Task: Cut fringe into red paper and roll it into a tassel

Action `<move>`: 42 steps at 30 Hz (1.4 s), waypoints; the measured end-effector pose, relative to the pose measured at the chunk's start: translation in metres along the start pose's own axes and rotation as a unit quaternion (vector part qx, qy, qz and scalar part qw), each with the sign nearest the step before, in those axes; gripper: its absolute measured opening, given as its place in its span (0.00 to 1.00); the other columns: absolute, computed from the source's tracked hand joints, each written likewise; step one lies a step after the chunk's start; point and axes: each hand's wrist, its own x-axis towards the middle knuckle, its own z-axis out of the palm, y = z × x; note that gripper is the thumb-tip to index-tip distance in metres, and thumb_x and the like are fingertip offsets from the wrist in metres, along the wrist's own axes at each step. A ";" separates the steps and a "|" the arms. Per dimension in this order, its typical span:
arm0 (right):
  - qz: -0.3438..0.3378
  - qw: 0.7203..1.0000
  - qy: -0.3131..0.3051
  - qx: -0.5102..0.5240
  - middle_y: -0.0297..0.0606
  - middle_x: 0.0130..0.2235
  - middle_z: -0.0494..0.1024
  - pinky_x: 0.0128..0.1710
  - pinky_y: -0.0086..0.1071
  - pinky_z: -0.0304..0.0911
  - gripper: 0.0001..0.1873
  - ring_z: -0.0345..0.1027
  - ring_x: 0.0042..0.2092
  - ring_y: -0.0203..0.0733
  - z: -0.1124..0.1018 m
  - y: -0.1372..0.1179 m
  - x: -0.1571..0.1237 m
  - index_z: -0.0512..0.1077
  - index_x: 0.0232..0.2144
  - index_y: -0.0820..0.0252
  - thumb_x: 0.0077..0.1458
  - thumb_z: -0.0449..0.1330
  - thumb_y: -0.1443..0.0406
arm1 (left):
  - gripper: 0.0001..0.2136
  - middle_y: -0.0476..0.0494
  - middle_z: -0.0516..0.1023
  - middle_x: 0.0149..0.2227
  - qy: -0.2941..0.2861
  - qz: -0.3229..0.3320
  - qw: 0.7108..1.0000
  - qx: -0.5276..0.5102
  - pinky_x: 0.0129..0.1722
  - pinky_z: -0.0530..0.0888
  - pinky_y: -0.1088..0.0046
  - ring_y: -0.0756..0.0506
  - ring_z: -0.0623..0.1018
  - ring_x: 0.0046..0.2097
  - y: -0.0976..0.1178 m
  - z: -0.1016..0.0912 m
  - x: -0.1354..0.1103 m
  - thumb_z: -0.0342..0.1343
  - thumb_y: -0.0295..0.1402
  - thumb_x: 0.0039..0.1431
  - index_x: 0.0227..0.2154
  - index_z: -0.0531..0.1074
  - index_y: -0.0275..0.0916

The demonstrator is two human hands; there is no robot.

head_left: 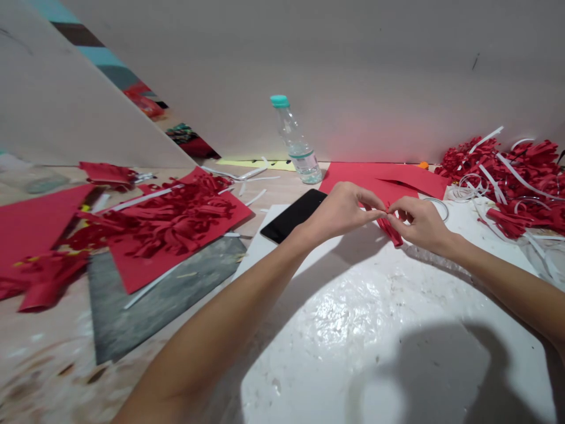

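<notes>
Over the white board [335,330], my left hand [344,209] and my right hand [419,222] meet fingertip to fingertip. Both are closed in a pinch on the top end of a small red fringed tassel [392,232], whose strips hang down between them. The fingers partly hide the tassel's pinched end. Just behind the hands lies a sheet of red material [353,176] with a cut strip on it. A black phone [293,216] rests flat beside my left wrist.
A clear plastic bottle [304,156] with a green cap stands behind the phone. To the right is a heap of red fringed pieces [525,171] with white strips. On the left, more red fringe [176,227] lies on red sheets over a grey slab [163,306]. A pale wall [353,76] closes the back.
</notes>
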 end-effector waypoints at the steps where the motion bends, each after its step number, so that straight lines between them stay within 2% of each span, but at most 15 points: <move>1: 0.000 1.000 -0.002 0.000 0.36 0.29 0.76 0.28 0.30 0.53 0.08 0.62 0.27 0.35 0.000 0.000 0.000 0.75 0.32 0.59 0.57 0.59 0.61 | 0.05 0.46 0.83 0.29 -0.003 -0.002 1.000 -0.001 0.31 0.70 0.76 0.49 0.77 0.29 0.000 -0.001 0.000 0.63 0.33 0.52 0.29 0.82 0.38; 7: 0.001 1.000 -0.002 0.006 0.36 0.28 0.75 0.28 0.30 0.54 0.08 0.62 0.26 0.35 0.001 0.002 0.000 0.75 0.32 0.60 0.57 0.59 0.62 | 0.06 0.46 0.83 0.30 -0.003 0.000 1.000 0.001 0.32 0.72 0.75 0.47 0.79 0.31 -0.001 -0.001 0.000 0.62 0.33 0.54 0.30 0.82 0.39; 17: -0.007 1.000 0.010 0.005 0.34 0.27 0.74 0.28 0.29 0.54 0.06 0.60 0.25 0.33 0.002 0.000 -0.001 0.75 0.32 0.61 0.56 0.59 0.64 | 0.08 0.46 0.83 0.32 -0.016 0.047 0.998 0.028 0.38 0.73 0.75 0.49 0.79 0.33 -0.003 -0.003 0.001 0.59 0.35 0.58 0.33 0.81 0.38; 24: -0.011 1.000 0.013 0.001 0.33 0.27 0.73 0.27 0.29 0.54 0.06 0.60 0.25 0.33 0.003 0.001 -0.001 0.74 0.31 0.61 0.57 0.59 0.64 | 0.06 0.46 0.84 0.34 0.047 0.041 0.997 0.043 0.35 0.73 0.76 0.48 0.80 0.33 -0.006 0.004 0.000 0.61 0.32 0.56 0.34 0.81 0.39; 34: -0.012 1.000 0.023 -0.004 0.34 0.27 0.75 0.27 0.29 0.54 0.07 0.62 0.26 0.33 0.004 0.001 -0.001 0.75 0.31 0.60 0.57 0.59 0.63 | 0.06 0.47 0.84 0.33 0.013 0.056 0.996 0.061 0.37 0.73 0.74 0.48 0.80 0.32 -0.004 0.003 -0.001 0.61 0.33 0.56 0.35 0.82 0.41; 42: -0.033 0.999 0.035 -0.006 0.33 0.25 0.73 0.26 0.28 0.53 0.05 0.61 0.25 0.32 0.000 0.000 0.000 0.75 0.29 0.61 0.55 0.61 0.65 | 0.06 0.48 0.83 0.31 0.002 0.083 0.992 0.091 0.34 0.70 0.76 0.49 0.79 0.31 -0.001 0.005 -0.003 0.59 0.29 0.54 0.33 0.81 0.39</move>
